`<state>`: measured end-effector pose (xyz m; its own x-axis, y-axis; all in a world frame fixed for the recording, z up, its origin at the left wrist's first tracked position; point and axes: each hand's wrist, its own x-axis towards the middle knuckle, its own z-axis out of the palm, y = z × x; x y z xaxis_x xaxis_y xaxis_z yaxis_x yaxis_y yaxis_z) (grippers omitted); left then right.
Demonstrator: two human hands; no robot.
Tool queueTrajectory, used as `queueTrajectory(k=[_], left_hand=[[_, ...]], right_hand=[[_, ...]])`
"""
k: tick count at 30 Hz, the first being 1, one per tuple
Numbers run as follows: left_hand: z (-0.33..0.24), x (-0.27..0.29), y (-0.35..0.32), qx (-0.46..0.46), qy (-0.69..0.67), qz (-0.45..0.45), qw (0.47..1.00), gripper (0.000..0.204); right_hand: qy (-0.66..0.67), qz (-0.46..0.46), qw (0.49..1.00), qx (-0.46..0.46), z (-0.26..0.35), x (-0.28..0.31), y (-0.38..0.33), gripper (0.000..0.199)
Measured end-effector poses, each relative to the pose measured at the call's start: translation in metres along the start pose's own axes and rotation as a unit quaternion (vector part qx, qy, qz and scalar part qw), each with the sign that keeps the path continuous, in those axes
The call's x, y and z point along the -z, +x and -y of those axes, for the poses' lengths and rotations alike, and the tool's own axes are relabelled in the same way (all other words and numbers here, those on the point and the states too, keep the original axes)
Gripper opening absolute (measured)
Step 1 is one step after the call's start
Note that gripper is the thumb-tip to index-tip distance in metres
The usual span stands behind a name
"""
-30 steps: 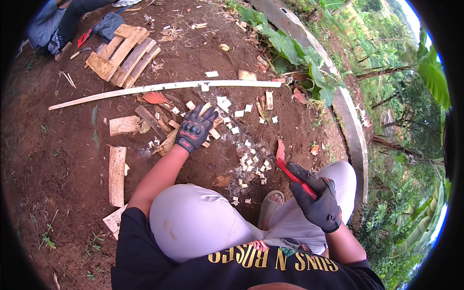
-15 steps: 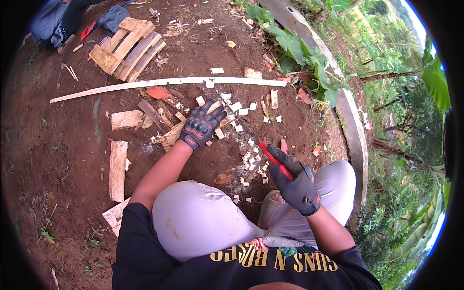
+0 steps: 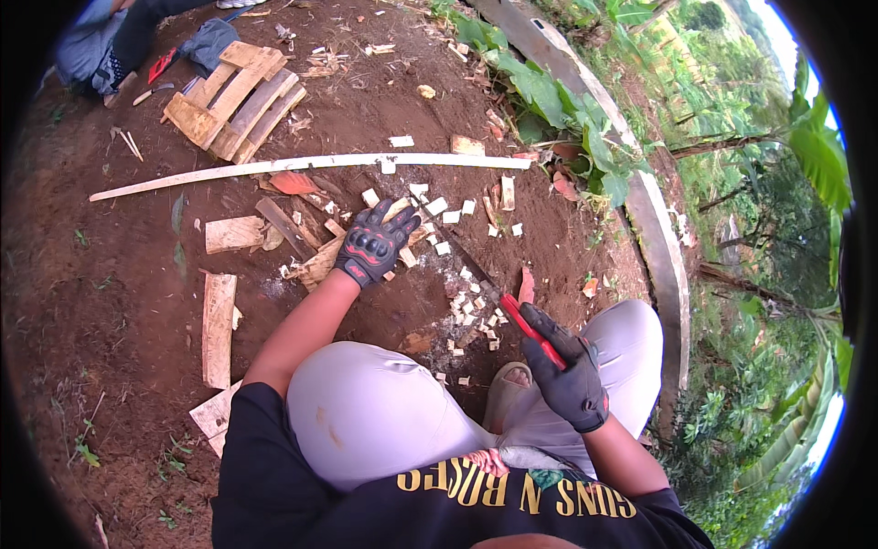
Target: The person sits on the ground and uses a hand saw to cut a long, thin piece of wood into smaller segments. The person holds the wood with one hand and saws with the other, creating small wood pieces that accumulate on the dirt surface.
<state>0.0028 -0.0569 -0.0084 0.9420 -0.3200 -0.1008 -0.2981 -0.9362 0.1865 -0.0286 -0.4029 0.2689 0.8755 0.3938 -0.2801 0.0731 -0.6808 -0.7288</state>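
Note:
My left hand [image 3: 370,245], in a black glove with red marks, presses flat on a pale wood piece [image 3: 320,265] lying on the dirt. My right hand [image 3: 569,377], in a black glove, grips a red-handled cutting tool [image 3: 529,328]. The tool's dark blade points up-left, low over the ground. Between the hands lie several small cut wood blocks [image 3: 468,302]. My bent knees in light trousers [image 3: 384,412] fill the space below both hands.
A long pale wooden strip [image 3: 311,165] lies across the dirt beyond my left hand. Stacked planks [image 3: 233,96] and a seated person [image 3: 101,46] are at the far left. A short plank [image 3: 218,329] lies left. A concrete kerb [image 3: 660,256] and leafy plants [image 3: 558,110] border the right.
My right hand with the red-handled tool shifted a little toward the wood blocks and then lower. My left hand has stayed on the wood piece.

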Motion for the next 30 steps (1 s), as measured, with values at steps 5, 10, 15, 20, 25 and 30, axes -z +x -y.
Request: queueTrajectory(k=[5,10,15,20,25,30], left_hand=[[0.003,0.002,-0.002,0.003,-0.013,-0.006,1.000,0.057],[-0.001,0.002,0.007,-0.011,-0.006,-0.014,1.000,0.059],[0.012,0.005,0.000,-0.017,0.015,-0.029,0.999,0.053],[0.005,-0.002,-0.006,0.014,-0.008,0.008,1.000,0.053],[0.004,0.002,-0.006,0.011,0.010,-0.001,1.000,0.051],[-0.001,0.003,0.003,0.003,-0.023,0.008,1.000,0.051]], right_hand=[[-0.036,0.015,0.999,-0.007,0.025,0.024,-0.014,0.045],[-0.030,0.030,0.998,-0.045,-0.023,-0.051,0.051,0.042],[-0.035,0.018,0.998,-0.043,-0.044,-0.078,0.049,0.043],[-0.011,0.024,0.999,0.031,-0.048,-0.031,0.063,0.047],[-0.059,0.097,0.988,0.108,-0.040,0.058,0.094,0.047],[0.114,0.103,0.971,-0.184,-0.039,0.067,0.110,0.051]])
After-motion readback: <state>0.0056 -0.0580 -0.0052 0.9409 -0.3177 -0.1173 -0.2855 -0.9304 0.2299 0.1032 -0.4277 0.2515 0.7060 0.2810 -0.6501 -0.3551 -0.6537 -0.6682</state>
